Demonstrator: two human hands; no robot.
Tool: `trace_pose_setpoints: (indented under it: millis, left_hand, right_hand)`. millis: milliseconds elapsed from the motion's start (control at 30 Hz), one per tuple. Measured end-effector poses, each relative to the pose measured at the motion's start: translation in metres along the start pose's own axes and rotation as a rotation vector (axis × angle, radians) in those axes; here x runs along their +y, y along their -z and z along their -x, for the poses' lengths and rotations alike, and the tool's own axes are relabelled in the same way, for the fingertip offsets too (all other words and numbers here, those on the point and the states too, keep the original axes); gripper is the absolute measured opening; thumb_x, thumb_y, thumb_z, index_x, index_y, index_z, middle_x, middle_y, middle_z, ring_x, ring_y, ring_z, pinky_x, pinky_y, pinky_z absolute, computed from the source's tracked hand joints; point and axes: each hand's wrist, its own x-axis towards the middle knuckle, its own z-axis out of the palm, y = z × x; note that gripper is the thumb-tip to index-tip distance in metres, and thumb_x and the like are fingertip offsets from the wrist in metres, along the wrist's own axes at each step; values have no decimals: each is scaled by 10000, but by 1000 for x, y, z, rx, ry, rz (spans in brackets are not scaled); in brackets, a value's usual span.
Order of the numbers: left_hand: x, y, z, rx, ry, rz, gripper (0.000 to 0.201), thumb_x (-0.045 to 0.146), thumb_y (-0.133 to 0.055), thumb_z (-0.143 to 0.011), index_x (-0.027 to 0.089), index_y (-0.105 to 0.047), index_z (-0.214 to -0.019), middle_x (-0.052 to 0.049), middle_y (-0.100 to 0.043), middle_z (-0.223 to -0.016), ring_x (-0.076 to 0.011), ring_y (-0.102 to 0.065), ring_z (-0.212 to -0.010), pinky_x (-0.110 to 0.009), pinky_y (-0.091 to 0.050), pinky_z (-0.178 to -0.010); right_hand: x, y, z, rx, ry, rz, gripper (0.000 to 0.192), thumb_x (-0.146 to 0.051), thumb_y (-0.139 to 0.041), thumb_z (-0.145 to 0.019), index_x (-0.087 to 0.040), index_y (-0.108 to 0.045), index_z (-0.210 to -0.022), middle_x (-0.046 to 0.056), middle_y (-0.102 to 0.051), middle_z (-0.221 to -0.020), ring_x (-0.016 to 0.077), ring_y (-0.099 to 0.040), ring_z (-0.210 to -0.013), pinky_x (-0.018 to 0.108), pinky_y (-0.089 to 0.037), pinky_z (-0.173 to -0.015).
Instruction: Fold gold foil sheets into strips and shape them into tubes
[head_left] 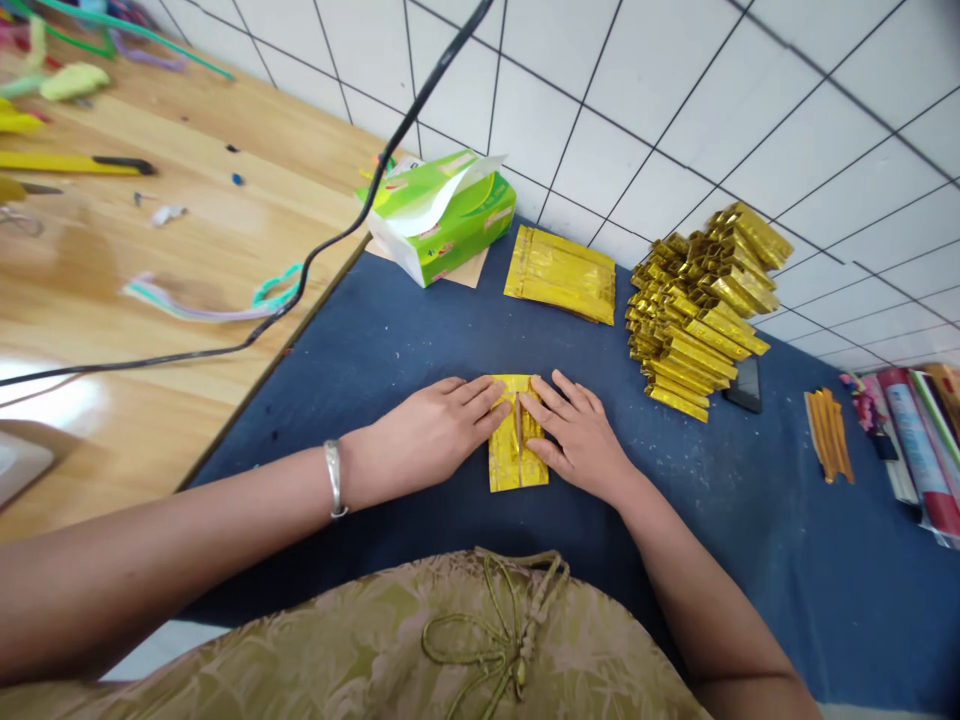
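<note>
Pressing: my left hand (435, 430) and right hand (577, 435), fingers flat, on the gold paper (516, 445).
Surface: blue cloth (390, 340) beside a wooden table (150, 260).
Room: white tiled wall (675, 90); folded gold stack (701, 320) near it.

Both hands lie flat on a gold foil sheet (516, 440) on the blue surface (390, 340): left hand (431, 430) on its left half, right hand (577, 435) on its right. Beyond the right hand lie a stack of folded gold pieces (697, 320) and flat gold sheets (561, 273).
</note>
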Motion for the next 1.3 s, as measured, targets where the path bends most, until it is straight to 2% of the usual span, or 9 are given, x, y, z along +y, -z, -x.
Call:
trace_pose_setpoints:
  millis: [167, 300, 433, 600, 833, 1000, 1167, 1300]
  left_hand:
    - [-3, -2, -3, 23, 18, 26, 379, 167, -426, -875, 141, -509, -1245, -139, -507, -1317, -233, -468, -1226, -396, -376, -994]
    - [-5, -4, -3, 62, 28, 74, 438, 169, -464, -838, 158, -486, -1276, -135, -486, -1341, -236, -455, -1240, -394, -363, -998]
    - [-7, -3, -3, 43, 15, 90, 517, 183, -459, -831, 195, -414, -1346, -91, -425, -1401, -227, -422, -1266, -380, -333, -1010]
    - [-9, -4, -4, -6, 32, 67, 502, 240, -408, -858, 171, -408, -1355, -86, -415, -1410, -222, -405, -1263, -360, -320, -978]
    - [-10, -2, -8, -11, 61, 85, 497, 230, -397, -854, 150, -413, -1344, -83, -420, -1406, -213, -433, -1215, -366, -295, -977]
    - [-13, -4, -9, -2, 77, 100, 541, 233, -412, -840, 158, -374, -1374, -76, -405, -1418, -223, -419, -1216, -361, -286, -973]
    - [-18, -5, -10, -19, 78, 117, 537, 260, -422, -835, 179, -398, -1365, -59, -418, -1411, -226, -431, -1188, -368, -281, -966]
    - [-20, -3, -10, -42, 95, 139, 556, 281, -431, -828, 205, -381, -1376, -25, -410, -1419, -225, -423, -1189, -373, -277, -971]
  right_hand:
    - [0, -2, -1, 16, -13, -3, 524, -447, -441, -892, -300, -338, -1384, 20, -298, -1484, 259, -186, -1383, 500, -255, -1064]
    - [0, -3, -3, 29, -29, -22, 522, -444, -432, -895, -291, -338, -1385, 29, -320, -1474, 257, -223, -1369, 493, -273, -1047]
    - [-1, -1, -4, 33, -36, -46, 536, -456, -435, -889, -287, -332, -1387, 27, -328, -1470, 260, -228, -1364, 490, -271, -1045]
    - [-1, 1, -5, 54, -39, -88, 546, -445, -437, -888, -238, -336, -1383, 42, -342, -1461, 254, -240, -1356, 472, -255, -1060]
    - [3, 2, -6, 123, -5, -194, 473, -404, -440, -887, -187, -414, -1307, 72, -481, -1333, 224, -328, -1299, 416, -262, -1069]
    - [-3, 1, -13, 84, -70, -117, 639, -543, -430, -864, -181, -334, -1382, 107, -458, -1324, 274, -356, -1241, 454, -278, -1035]
    - [-8, 0, -18, 65, -102, -83, 633, -578, -414, -857, -210, -371, -1369, 104, -451, -1311, 287, -343, -1234, 470, -275, -1031]
    - [-2, -2, -15, 62, -79, -105, 569, -513, -403, -885, -209, -376, -1365, 95, -437, -1332, 272, -338, -1253, 461, -275, -1046]
